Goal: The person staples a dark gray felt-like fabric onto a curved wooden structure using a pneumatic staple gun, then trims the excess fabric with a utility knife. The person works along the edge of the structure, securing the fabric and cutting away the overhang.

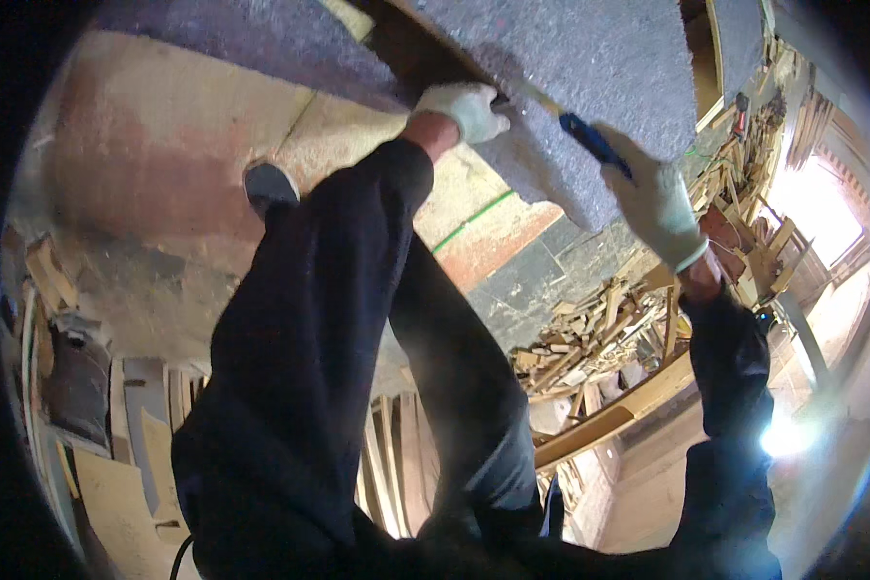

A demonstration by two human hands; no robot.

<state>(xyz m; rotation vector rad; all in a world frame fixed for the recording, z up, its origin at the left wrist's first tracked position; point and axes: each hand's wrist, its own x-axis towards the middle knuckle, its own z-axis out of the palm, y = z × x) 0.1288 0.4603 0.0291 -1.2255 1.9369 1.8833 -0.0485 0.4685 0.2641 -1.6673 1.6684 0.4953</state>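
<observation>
A large grey felt-like sheet, perhaps carpet, spreads across the top of the view, with a long slit or edge running through it. My left hand, in a whitish glove, is closed on the sheet at the lower end of that gap. In my right hand, gloved the same way, is a blue-handled knife, its thin blade pointing up and left toward the sheet near my left hand. Glare blurs the blade, and I cannot tell how deep its tip sits.
Under the sheet lies a worn reddish board, crossed by a green strap. Scrap wood is piled to the right, below a bright window. More planks stand at lower left. My shoe rests by the board.
</observation>
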